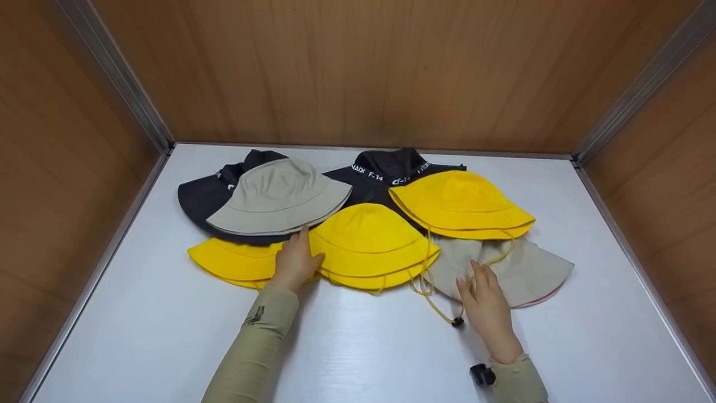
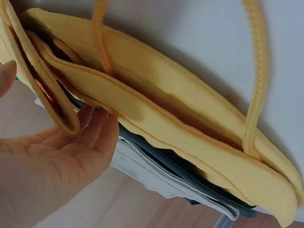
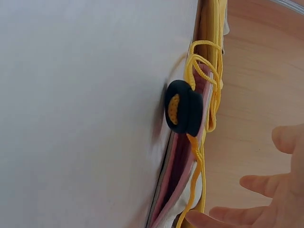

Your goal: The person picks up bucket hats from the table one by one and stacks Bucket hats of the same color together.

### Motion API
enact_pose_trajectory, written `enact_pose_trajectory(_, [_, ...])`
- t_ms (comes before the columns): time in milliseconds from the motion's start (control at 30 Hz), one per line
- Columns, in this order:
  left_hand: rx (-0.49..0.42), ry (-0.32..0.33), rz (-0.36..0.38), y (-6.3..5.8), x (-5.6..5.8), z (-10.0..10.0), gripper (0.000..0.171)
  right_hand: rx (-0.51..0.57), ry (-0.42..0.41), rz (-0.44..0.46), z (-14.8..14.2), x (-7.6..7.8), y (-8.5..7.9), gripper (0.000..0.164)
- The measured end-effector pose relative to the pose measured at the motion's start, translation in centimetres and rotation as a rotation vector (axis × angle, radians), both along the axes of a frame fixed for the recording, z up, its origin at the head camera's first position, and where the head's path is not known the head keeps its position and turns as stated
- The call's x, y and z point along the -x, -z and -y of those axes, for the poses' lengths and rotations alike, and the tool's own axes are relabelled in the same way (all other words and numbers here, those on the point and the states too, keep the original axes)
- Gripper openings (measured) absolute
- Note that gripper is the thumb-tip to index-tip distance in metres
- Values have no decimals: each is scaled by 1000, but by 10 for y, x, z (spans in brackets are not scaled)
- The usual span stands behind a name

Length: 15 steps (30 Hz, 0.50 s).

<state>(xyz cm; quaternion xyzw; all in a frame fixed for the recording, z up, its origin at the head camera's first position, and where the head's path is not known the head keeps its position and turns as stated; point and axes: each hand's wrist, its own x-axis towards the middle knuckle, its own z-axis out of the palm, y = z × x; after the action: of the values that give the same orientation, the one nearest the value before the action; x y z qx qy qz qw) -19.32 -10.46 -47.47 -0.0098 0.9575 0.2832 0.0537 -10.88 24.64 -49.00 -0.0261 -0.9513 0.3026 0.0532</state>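
Note:
My left hand (image 1: 295,260) reaches between two yellow bucket hats, the left one (image 1: 238,262) partly under a black hat, the middle one (image 1: 372,240) in full view. In the left wrist view its fingertips (image 2: 102,124) are right at a yellow brim (image 2: 142,116); the thumb stands apart, beyond another yellow brim. My right hand (image 1: 486,296), fingers spread, hovers over a beige bucket hat (image 1: 534,274) with a pink underside. A yellow cord with a black cord stopper (image 3: 183,107) hangs close by in the right wrist view. Nothing is in the right hand's grip.
At the left a grey-beige hat (image 1: 279,196) lies on a black hat (image 1: 196,196). Another black hat with white lettering (image 1: 386,168) lies at the back, overlapped by a yellow hat (image 1: 464,204). Wooden panels (image 1: 358,73) enclose the white table (image 1: 347,347) on three sides.

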Motion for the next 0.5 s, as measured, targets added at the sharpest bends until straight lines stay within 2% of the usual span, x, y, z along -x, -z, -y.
enact_pose_trajectory(133, [-93, -35, -2, 2, 3, 2, 74, 9, -1, 19, 1, 1, 0, 58])
enact_pose_trajectory(367, [-381, -144, 108, 2, 4, 3, 59, 16, -4, 29, 2, 2, 0, 57])
enact_pose_trajectory(500, [-444, -171, 123, 0, 4, 3, 45, 22, 0, 30, 2, 2, 1, 56])
